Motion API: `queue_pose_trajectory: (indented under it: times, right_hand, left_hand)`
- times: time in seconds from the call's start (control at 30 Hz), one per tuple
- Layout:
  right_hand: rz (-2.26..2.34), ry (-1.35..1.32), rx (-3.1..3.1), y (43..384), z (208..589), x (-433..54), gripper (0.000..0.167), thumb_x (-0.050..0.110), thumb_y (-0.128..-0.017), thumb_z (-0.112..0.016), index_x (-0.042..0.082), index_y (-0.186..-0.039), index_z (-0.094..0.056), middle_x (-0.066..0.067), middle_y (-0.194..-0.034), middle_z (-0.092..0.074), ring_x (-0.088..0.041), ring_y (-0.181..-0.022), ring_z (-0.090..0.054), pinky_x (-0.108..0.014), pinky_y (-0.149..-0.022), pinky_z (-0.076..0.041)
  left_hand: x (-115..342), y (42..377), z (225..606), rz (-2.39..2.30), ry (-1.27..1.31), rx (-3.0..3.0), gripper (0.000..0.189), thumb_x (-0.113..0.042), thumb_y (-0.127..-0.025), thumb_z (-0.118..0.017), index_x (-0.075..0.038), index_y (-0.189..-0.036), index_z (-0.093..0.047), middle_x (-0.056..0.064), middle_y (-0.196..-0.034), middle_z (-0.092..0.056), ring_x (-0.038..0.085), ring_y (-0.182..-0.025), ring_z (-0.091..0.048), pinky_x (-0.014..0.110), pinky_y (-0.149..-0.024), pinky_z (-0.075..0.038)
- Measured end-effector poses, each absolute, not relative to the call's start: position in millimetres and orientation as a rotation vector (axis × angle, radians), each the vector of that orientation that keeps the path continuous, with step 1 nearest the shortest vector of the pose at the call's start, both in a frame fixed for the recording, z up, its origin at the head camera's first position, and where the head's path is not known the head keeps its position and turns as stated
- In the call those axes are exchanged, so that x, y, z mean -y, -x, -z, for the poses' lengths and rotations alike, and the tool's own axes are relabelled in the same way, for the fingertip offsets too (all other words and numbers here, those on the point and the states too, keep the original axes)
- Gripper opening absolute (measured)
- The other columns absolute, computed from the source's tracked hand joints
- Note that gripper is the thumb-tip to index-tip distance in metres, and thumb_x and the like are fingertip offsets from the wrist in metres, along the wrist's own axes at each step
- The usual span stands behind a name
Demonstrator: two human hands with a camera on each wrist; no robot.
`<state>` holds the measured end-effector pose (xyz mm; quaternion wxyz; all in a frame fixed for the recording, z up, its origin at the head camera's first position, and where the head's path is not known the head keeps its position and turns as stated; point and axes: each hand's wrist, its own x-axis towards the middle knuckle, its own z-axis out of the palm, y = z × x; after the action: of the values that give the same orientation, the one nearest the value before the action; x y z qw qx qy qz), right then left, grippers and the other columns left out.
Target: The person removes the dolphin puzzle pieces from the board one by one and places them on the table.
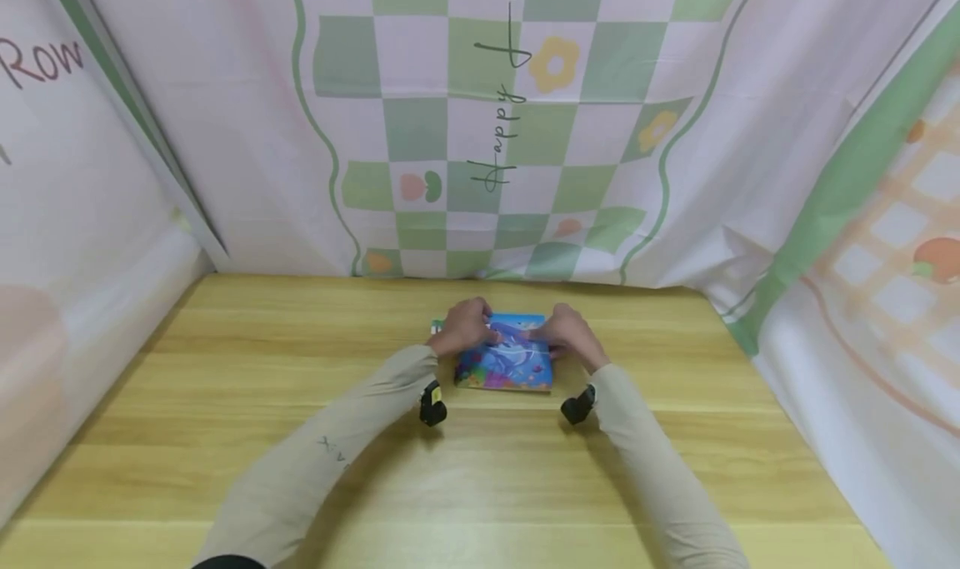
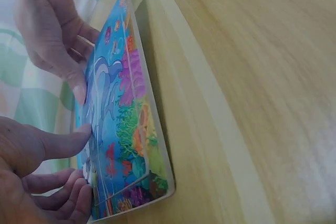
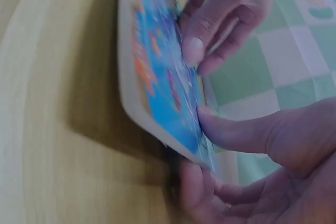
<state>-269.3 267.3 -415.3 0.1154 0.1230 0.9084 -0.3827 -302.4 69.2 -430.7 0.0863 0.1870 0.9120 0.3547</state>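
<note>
A thin puzzle board [image 1: 504,365] with a blue undersea picture of dolphins and coral is tilted up from the wooden table. An inset line runs along its border in the left wrist view. My left hand [image 1: 464,326] grips its far left part, thumb on the picture. On the right edge, my right hand [image 1: 572,333] pinches the board, its thumb [image 3: 236,129] on top and fingers curled underneath. Glints like clear film show on the board's surface [image 3: 176,90] in the right wrist view. A green-and-white edge [image 1: 436,326] peeks out beside the left hand.
The wood-grain table [image 1: 480,477] spreads out around the board. Behind it hangs a green-and-white checked cloth [image 1: 480,136]; white printed cloths also hang at the left [image 1: 90,219] and right [image 1: 862,344]. A black wrist camera [image 1: 432,404] sits below the left sleeve.
</note>
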Motion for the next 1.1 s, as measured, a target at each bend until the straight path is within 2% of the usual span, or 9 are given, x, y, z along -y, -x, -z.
queue_pose_trajectory:
  times: [0.1,0.2,0.27,0.33,0.5,0.63,0.8,0.9,1.1]
  right_hand:
    - [1.239,-0.341,-2.581,270,416,-275,0.038,0.010,-0.094,-0.077,0.007,-0.072,-0.047,-0.005,-0.072,-0.061,-0.016,-0.059,-0.065,-0.031,-0.060,-0.062]
    - [1.342,-0.284,-2.504,269,417,-283,0.042,0.005,-0.097,-0.073,0.010,-0.067,-0.043,-0.003,-0.067,-0.063,-0.014,-0.059,-0.065,-0.032,-0.061,-0.063]
    - [1.379,-0.264,-2.482,269,418,-287,0.040,0.005,-0.097,-0.072,0.009,-0.070,-0.044,-0.002,-0.068,-0.063,-0.014,-0.059,-0.064,-0.031,-0.061,-0.063]
    - [1.394,-0.259,-2.472,269,419,-290,0.036,0.005,-0.097,-0.072,0.008,-0.073,-0.046,-0.002,-0.067,-0.061,-0.014,-0.059,-0.064,-0.031,-0.060,-0.062]
    - [1.417,-0.260,-2.434,269,419,-292,0.034,0.002,-0.098,-0.070,0.006,-0.074,-0.047,-0.003,-0.068,-0.064,-0.013,-0.058,-0.065,-0.031,-0.061,-0.063]
    - [1.401,-0.257,-2.436,270,419,-290,0.040,0.003,-0.099,-0.070,0.009,-0.068,-0.044,-0.002,-0.063,-0.059,-0.012,-0.056,-0.063,-0.029,-0.058,-0.061]
    - [1.363,-0.270,-2.461,270,419,-287,0.047,0.006,-0.099,-0.070,0.013,-0.063,-0.040,0.003,-0.057,-0.048,-0.010,-0.053,-0.057,-0.025,-0.053,-0.057]
    - [1.327,-0.280,-2.486,269,419,-285,0.048,0.009,-0.100,-0.070,0.013,-0.063,-0.039,0.006,-0.055,-0.042,-0.009,-0.052,-0.052,-0.023,-0.052,-0.054]
    - [1.312,-0.277,-2.501,270,422,-283,0.047,0.012,-0.100,-0.071,0.014,-0.063,-0.041,0.005,-0.056,-0.044,-0.009,-0.052,-0.049,-0.023,-0.051,-0.054]
  left_hand:
    - [-70,301,430,-1.085,-0.505,-2.732,0.045,-0.016,-0.084,-0.088,0.004,-0.118,-0.067,0.016,-0.112,-0.072,0.029,-0.103,-0.067,0.040,-0.094,-0.057]
    - [-72,300,428,-1.083,-0.488,-2.739,0.029,-0.014,-0.083,-0.089,-0.001,-0.086,-0.063,0.007,-0.080,-0.060,0.019,-0.074,-0.055,0.029,-0.069,-0.050]
    - [-74,299,427,-1.081,-0.507,-2.722,0.043,-0.012,-0.084,-0.088,-0.008,-0.067,-0.049,-0.001,-0.065,-0.042,0.014,-0.061,-0.038,0.024,-0.056,-0.037]
    - [-75,299,424,-1.102,-0.510,-2.665,0.057,-0.011,-0.088,-0.083,-0.014,-0.059,-0.035,-0.004,-0.058,-0.028,0.011,-0.053,-0.028,0.023,-0.049,-0.026]
    - [-73,301,414,-1.368,-0.294,-2.442,0.055,-0.009,-0.100,-0.066,-0.016,-0.057,-0.034,-0.007,-0.051,-0.029,0.007,-0.045,-0.028,0.021,-0.044,-0.026]
    - [-68,306,414,-1.591,-0.128,-2.269,0.046,-0.003,-0.100,-0.062,-0.014,-0.059,-0.043,-0.005,-0.054,-0.042,0.007,-0.047,-0.038,0.020,-0.048,-0.035]
    - [-66,308,420,-1.531,-0.188,-2.314,0.046,0.003,-0.095,-0.063,-0.014,-0.056,-0.043,-0.005,-0.053,-0.041,0.008,-0.049,-0.038,0.022,-0.049,-0.035]
    - [-65,304,421,-1.449,-0.257,-2.361,0.038,0.002,-0.092,-0.068,-0.009,-0.060,-0.051,-0.005,-0.055,-0.041,0.011,-0.052,-0.038,0.024,-0.050,-0.035]
    - [-67,300,422,-1.221,-0.413,-2.501,0.051,-0.001,-0.093,-0.070,-0.012,-0.052,-0.041,-0.007,-0.047,-0.029,0.008,-0.043,-0.027,0.022,-0.041,-0.023]
